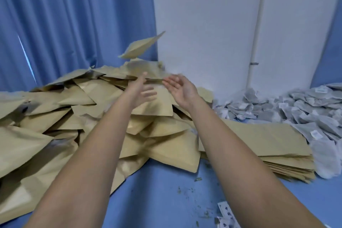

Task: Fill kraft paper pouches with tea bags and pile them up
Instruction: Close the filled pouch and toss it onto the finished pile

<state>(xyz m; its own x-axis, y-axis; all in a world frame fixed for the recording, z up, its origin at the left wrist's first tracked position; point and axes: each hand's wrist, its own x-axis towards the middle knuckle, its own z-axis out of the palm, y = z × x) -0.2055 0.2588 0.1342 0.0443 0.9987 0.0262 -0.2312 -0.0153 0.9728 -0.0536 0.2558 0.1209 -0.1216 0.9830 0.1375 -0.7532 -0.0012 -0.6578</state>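
A kraft pouch (142, 46) is hanging in mid-air at twelve o'clock, just above and clear of the fingers. The left hand (143, 91) and right hand (180, 89) are stretching out over the pouch pile (88, 98), fingers spread and holding nothing. Tea bags (299, 109) are lying at three o'clock.

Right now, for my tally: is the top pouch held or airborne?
Airborne: pouch above the pile, clear of left hand and right hand.

1. The left forearm (88, 153) is bare along all its visible length, from the wrist to the lower edge of the view.
2. The right forearm (231, 153) is bare in the same way, from wrist to lower edge.
3. The left hand (142, 92) is bare; its fingers (149, 94) are smeared by blur.
4. The right hand (183, 89) is bare and sharper, with only its fingers (171, 81) slightly soft at the tips.
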